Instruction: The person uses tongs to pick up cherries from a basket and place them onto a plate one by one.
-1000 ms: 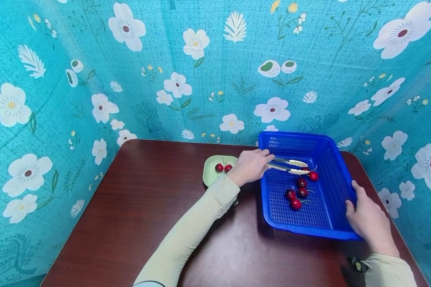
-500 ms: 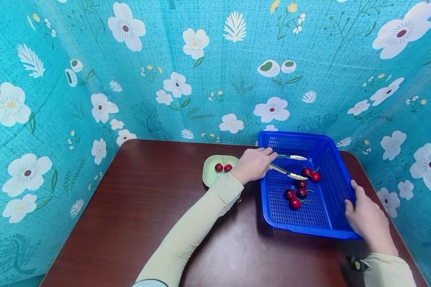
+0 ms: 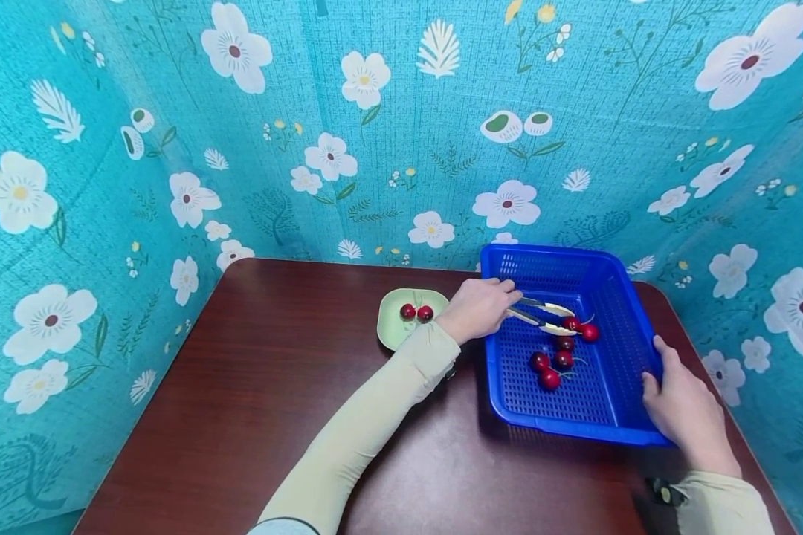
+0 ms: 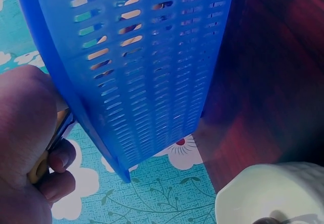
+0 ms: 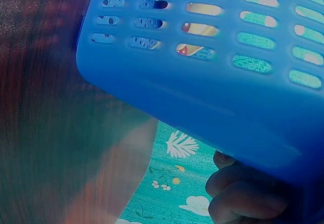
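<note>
My left hand (image 3: pixel 480 307) grips a pair of tongs (image 3: pixel 527 318) and reaches over the left rim of a blue basket (image 3: pixel 595 386). The tongs' pale tips lie on either side of a red cherry (image 3: pixel 571 324) near the basket's far right; whether they touch it I cannot tell. Another cherry (image 3: pixel 589 332) sits right beside it. Several more cherries (image 3: pixel 549 379) with stems lie nearer the basket's middle. My right hand (image 3: pixel 686 401) holds the basket's right rim, its fingers (image 5: pixel 243 198) curled under the edge in the right wrist view.
A light green dish (image 3: pixel 389 327) with two cherries (image 3: pixel 408 312) stands left of the basket, partly behind my left wrist. Both rest on a dark brown table (image 3: pixel 274 371). A flowered teal cloth (image 3: pixel 388 148) hangs close behind the table and on both sides.
The tongs spread half a second ago and have since narrowed around the far cherry. My left hand has shifted slightly right. My right hand stays on the rim.
</note>
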Motion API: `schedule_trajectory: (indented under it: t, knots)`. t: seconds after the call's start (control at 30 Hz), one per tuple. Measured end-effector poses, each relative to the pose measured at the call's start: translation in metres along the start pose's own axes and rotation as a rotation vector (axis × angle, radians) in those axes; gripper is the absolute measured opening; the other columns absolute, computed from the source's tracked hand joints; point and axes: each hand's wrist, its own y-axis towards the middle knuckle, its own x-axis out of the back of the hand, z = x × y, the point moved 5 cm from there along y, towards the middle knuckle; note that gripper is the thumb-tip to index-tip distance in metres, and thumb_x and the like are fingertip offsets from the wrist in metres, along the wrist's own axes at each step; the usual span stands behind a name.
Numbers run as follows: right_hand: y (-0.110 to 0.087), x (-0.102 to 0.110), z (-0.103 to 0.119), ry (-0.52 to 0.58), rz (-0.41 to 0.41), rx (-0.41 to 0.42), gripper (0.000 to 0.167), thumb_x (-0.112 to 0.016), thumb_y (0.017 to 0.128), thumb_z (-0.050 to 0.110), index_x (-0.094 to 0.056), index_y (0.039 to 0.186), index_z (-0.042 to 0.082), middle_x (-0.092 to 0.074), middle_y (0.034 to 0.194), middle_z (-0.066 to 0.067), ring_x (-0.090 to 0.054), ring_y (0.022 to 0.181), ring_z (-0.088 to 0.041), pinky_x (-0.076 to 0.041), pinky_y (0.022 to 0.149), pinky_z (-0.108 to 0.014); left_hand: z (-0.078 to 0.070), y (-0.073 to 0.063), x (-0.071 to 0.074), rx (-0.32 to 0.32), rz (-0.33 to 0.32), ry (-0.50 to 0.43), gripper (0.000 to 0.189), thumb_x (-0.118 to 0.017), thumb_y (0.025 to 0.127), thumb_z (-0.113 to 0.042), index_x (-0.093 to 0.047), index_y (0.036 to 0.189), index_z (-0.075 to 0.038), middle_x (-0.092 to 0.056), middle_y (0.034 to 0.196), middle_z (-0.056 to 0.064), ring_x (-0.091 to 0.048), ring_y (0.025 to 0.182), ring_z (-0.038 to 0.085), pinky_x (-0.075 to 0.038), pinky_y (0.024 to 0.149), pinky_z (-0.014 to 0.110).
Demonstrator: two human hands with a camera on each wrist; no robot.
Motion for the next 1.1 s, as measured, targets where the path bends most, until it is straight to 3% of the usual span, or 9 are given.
schedule_trajectory:
  t: [0.57,0.77,0.97,1.1]
  knots:
    - [0.000,0.000,-0.001,-0.004,0.002,0.004,0.077,-0.054,0.104,0.010,-0.008,0.164,0.000,-0.038,0.144,-0.047,-0.045,0.117,-0.070,-0.040,0.086,-0.080,0.004,-0.005,0.004,0.019,-0.026,-0.006,0.039,-0.057,0.105,-0.039,-0.063,0.141,-0.027,-0.068,0.126,-0.009,-0.067,0.107,0.008,-0.058,0.076,0.026]
    - [0.001,0.001,-0.001,-0.005,0.008,0.000,0.078,-0.054,0.103,0.010,-0.007,0.164,0.001,-0.037,0.145,-0.047,-0.045,0.117,-0.070,-0.040,0.086,-0.081,0.008,-0.011,0.012,0.032,-0.049,-0.006,0.040,-0.056,0.105,-0.043,-0.063,0.142,-0.027,-0.067,0.125,-0.009,-0.068,0.106,0.007,-0.058,0.078,0.025]
    - [0.000,0.001,-0.001,-0.007,0.022,-0.009,0.079,-0.054,0.103,0.010,-0.005,0.164,0.001,-0.037,0.145,-0.047,-0.046,0.116,-0.070,-0.041,0.086,-0.081,0.014,-0.019,0.015,0.043,-0.058,-0.023,0.042,-0.056,0.105,-0.043,-0.062,0.143,-0.027,-0.067,0.128,-0.008,-0.067,0.116,0.009,-0.059,0.083,0.027]
    - [0.000,0.001,-0.001,-0.006,0.017,-0.006,0.078,-0.054,0.103,0.010,-0.006,0.164,0.001,-0.038,0.144,-0.047,-0.046,0.116,-0.070,-0.041,0.086,-0.080,0.020,-0.024,0.019,0.056,-0.076,-0.042,0.041,-0.056,0.105,-0.043,-0.062,0.143,-0.028,-0.067,0.127,-0.008,-0.068,0.115,0.009,-0.059,0.081,0.027]
